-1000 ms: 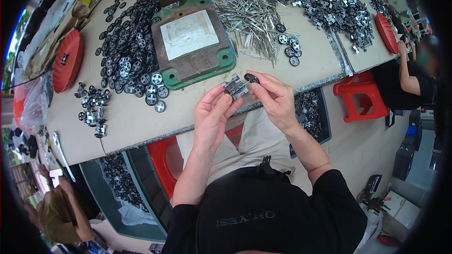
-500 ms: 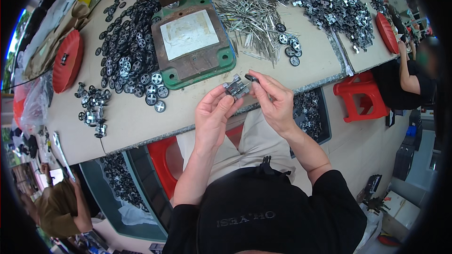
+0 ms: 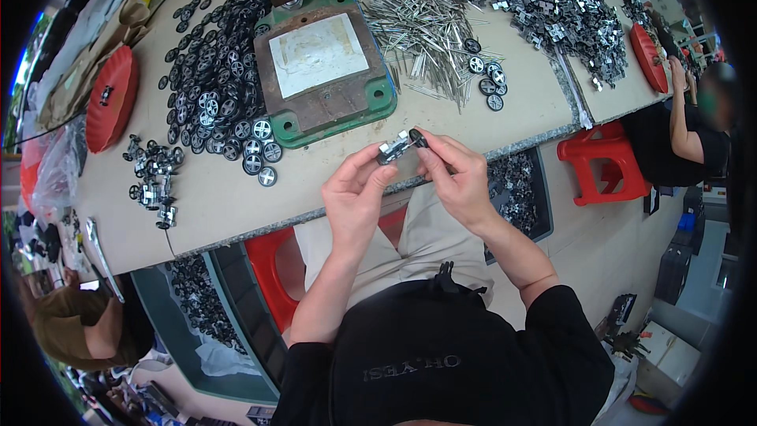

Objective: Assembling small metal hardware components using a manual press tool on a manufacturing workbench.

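Head view looks down on two hands held together just above the near edge of the surface [image 3: 236, 197]. The left hand [image 3: 355, 197] pinches a small metal frame [image 3: 393, 147] between thumb and fingertips; the piece is silvery with dark parts, short and boxy, and tilts up toward the right. The right hand [image 3: 457, 177] has its fingers closed on a small black wheel [image 3: 418, 138] that touches the right end of the frame. How the wheel joins the frame is too small to make out, and the underside of the frame is hidden by the left fingers.

On the surface behind the hands stands a green press base with a rusty brown plate [image 3: 323, 71]; its upper part is cut off at the top edge. Left of it lies a heap of black wheels [image 3: 209, 102], and nearer the left a cluster of small wheeled frames [image 3: 154, 177]. Right of the base lie a spread of thin metal pins [image 3: 418, 20] and a pile of silvery frames [image 3: 552, 0]. A red dish [image 3: 110, 99] sits at the far left. A red stool [image 3: 603, 162] stands beyond the right edge, beside another person whose body is partly cut off
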Demonstrator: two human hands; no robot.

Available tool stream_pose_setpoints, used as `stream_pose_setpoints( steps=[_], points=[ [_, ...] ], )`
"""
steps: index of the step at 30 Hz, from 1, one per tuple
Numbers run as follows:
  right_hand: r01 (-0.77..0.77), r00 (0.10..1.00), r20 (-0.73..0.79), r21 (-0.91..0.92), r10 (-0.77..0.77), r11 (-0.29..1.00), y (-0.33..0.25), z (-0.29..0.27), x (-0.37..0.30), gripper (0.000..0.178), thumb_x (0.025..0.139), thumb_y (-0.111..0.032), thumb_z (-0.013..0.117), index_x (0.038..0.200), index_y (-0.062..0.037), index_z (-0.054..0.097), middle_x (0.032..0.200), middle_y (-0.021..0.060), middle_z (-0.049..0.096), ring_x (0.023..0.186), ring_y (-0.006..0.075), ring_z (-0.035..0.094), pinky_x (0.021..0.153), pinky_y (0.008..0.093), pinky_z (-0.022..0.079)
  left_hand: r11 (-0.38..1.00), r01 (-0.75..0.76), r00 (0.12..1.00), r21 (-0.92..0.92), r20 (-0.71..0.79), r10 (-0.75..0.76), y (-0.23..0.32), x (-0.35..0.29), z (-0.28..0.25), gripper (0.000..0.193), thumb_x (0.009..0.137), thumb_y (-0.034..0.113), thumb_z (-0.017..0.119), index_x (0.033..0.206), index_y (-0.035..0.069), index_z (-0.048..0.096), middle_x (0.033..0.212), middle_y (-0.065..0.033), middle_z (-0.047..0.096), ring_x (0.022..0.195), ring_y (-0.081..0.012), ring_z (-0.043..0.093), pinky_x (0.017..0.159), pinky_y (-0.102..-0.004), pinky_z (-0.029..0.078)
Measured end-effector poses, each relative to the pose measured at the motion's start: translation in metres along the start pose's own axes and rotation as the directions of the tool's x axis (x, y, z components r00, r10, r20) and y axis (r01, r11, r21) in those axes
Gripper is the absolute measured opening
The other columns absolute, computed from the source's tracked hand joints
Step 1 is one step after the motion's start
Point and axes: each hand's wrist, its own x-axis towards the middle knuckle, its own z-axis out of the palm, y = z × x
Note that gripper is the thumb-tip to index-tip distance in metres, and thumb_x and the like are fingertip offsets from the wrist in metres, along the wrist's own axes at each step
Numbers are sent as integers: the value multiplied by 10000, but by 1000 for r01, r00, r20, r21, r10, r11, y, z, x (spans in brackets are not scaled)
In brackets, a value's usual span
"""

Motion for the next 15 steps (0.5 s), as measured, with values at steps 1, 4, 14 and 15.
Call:
stream_pose_setpoints(
  steps=[1, 4, 14, 15],
  points=[
    [0, 1000, 0, 0, 0, 1000, -1, -7, 2, 357, 796, 20, 621, 1152, -3, 593, 877, 109, 641, 716, 145, 621, 631, 267, 498, 1000, 0, 1000, 0, 0, 0, 2, 1, -3, 273, 854, -15, 590, 1121, -54, 548, 1046, -130, 621, 925, -194, 628, 847, -300, 526],
    [140, 977, 166, -25, -134, 990, -12, -24, 16, 359, 787, -10, 646, 1143, -18, 603, 823, 83, 632, 685, 118, 600, 598, 243, 480, 924, 214, 977, -316, 79, -199, 12, 4, -11, 297, 850, -15, 597, 1138, -57, 540, 1027, -147, 631, 915, -208, 636, 822, -298, 528],
    [-133, 971, 232, 337, 55, 932, 11, -14, 24, 244, 771, -23, 692, 1007, 2, 635, 726, 10, 600, 627, 41, 527, 549, 191, 424, 898, 224, 973, -378, 132, -187, 10, 3, -12, 288, 862, 21, 592, 1142, -24, 540, 1067, -145, 614, 943, -202, 624, 855, -329, 528],
    [-175, 964, 250, 351, 88, 920, 7, -13, 23, 211, 762, -26, 701, 961, 7, 638, 714, 2, 586, 607, 37, 508, 536, 193, 409, 823, 277, 961, -496, 128, -245, 11, 3, -11, 301, 859, 14, 595, 1152, -21, 536, 1076, -133, 607, 973, -180, 606, 878, -315, 507]
  ],
)
